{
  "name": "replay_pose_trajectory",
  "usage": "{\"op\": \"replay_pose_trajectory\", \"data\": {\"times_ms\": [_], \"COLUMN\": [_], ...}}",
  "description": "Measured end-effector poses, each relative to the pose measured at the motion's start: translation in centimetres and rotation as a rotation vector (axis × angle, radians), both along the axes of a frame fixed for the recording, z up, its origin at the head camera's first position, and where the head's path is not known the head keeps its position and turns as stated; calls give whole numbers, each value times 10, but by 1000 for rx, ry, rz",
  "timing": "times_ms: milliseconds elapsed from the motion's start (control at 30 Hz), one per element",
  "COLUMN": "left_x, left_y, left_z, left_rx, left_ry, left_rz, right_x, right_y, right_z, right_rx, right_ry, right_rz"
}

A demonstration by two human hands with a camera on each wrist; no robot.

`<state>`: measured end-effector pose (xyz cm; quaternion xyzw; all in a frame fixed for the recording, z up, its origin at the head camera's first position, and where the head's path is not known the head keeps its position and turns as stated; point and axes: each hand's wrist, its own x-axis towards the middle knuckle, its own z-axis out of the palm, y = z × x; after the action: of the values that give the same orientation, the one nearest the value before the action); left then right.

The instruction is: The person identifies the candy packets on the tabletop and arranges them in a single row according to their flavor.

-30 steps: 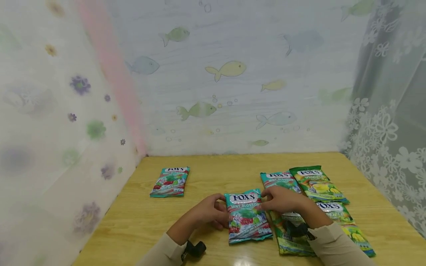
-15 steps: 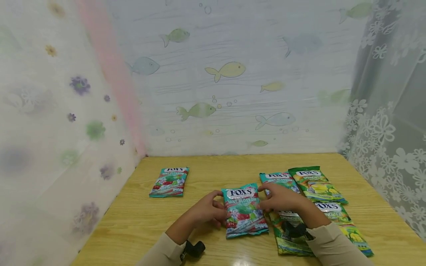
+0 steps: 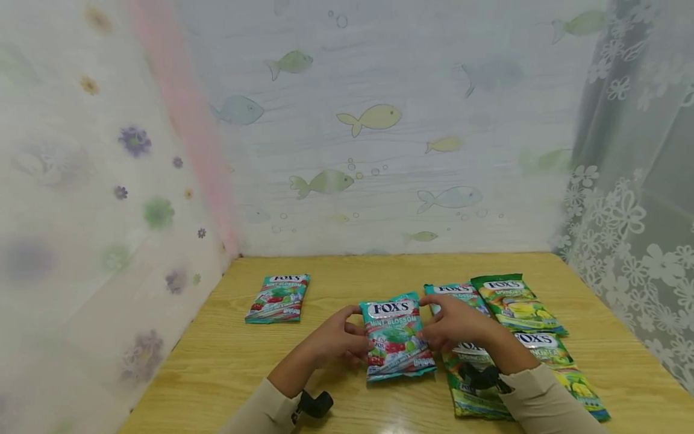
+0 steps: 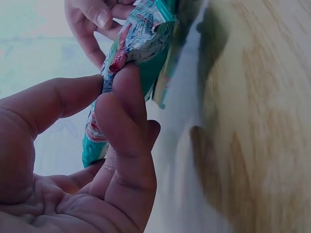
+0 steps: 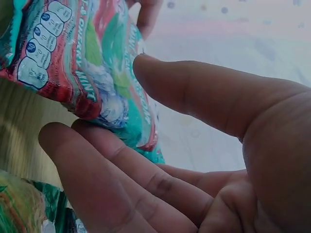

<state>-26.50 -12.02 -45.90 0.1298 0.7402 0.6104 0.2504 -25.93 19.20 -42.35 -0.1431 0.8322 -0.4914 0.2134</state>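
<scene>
A teal and red Fox's Mint Blossom candy bag (image 3: 394, 340) is held upright, slightly tilted, between both hands over the middle of the table. My left hand (image 3: 335, 339) pinches its left edge between thumb and fingers, as the left wrist view shows on the candy bag (image 4: 141, 41). On the opposite edge, my right hand (image 3: 459, 322) grips with the thumb (image 5: 170, 80) on the front and fingers behind. The bag's lower side hangs off the tabletop in the left wrist view. Its back is mostly hidden.
Another Mint Blossom bag (image 3: 278, 299) lies at the far left of the wooden table (image 3: 217, 374). Under and beyond the right forearm lie a teal bag (image 3: 456, 290) and several green-yellow Spring Tea bags (image 3: 520, 307), partly hidden. Patterned curtains (image 3: 379, 199) border the table.
Both hands have carried the held bag slightly away from the body, a little left and up, its face now tipped more upright. The other bags have stayed put.
</scene>
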Motion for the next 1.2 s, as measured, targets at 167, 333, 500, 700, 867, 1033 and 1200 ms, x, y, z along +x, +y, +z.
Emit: {"op": "replay_pose_trajectory", "data": {"times_ms": [167, 333, 500, 700, 867, 1033, 1200], "left_x": [-1, -4, -6, -7, -8, -10, -13], "left_y": [-3, -6, -9, -10, -11, -12, -12], "left_z": [5, 9, 12, 16, 17, 19, 23], "left_rx": [0, -4, -23, -26, -28, -29, -22], "left_ry": [3, 19, 49, 65, 76, 97, 127], "left_rz": [-2, 8, 13, 28, 51, 66, 91], "right_x": [-1, -3, -4, -6, -8, -9, -9], "right_y": [-2, -6, -9, -11, -14, -16, -16], "right_z": [3, 7, 9, 9, 9, 11, 15], "right_rx": [-6, -37, -76, -79, -68, -76, -108], "right_ry": [18, 30, 33, 41, 44, 53, 79], "right_rz": [-2, 19, 30, 9, -25, -50, -49]}}
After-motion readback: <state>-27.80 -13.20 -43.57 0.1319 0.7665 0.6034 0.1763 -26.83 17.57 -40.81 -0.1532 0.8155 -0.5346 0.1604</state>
